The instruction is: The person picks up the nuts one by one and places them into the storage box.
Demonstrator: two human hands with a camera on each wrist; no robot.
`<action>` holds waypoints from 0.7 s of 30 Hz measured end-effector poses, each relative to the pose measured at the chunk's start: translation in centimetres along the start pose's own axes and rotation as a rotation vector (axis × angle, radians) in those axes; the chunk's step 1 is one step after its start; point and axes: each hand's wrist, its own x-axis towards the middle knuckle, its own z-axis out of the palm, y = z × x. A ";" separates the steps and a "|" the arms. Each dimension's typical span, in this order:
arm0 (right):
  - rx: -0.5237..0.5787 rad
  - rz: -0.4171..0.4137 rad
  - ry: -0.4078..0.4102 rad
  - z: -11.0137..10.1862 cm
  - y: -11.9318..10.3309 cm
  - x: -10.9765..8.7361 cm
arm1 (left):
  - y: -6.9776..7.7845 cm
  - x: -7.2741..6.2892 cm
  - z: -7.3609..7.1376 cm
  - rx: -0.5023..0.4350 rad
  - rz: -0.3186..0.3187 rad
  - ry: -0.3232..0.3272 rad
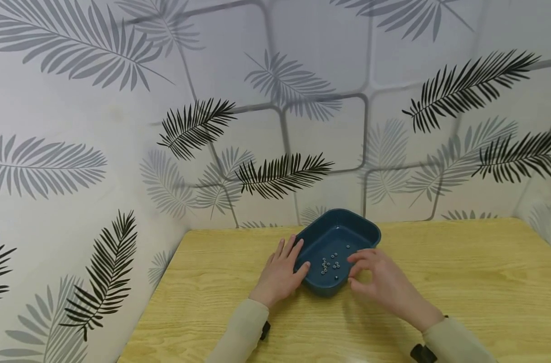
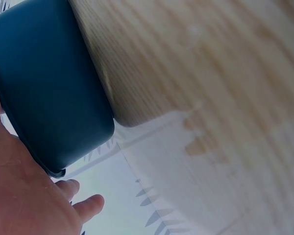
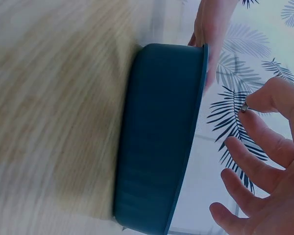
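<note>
A dark blue tray (image 1: 318,290) with rounded corners stands on the wooden table, with several small metal nuts (image 1: 324,265) scattered over its floor. My left hand (image 1: 279,275) rests against the tray's left rim, fingers spread and fairly straight, its thumb tip over the edge. At the right rim, my right hand (image 1: 384,282) pinches one small metal nut (image 3: 244,107) between thumb and index fingertip. Its other fingers fan out loosely, as the right wrist view shows. In the left wrist view, the tray's outer wall (image 2: 49,83) is beside my left hand.
The light wooden table (image 1: 475,282) extends to both sides of the tray. Behind it and at the left hangs a pale covering (image 1: 321,136) with a grey and black leaf pattern. Dark bands (image 1: 423,353) sit at both wrists over pale sleeves.
</note>
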 end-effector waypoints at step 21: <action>-0.003 0.004 0.075 0.7 1.1 3.9 | -0.1 -0.1 -0.2 -0.004 0.006 -0.010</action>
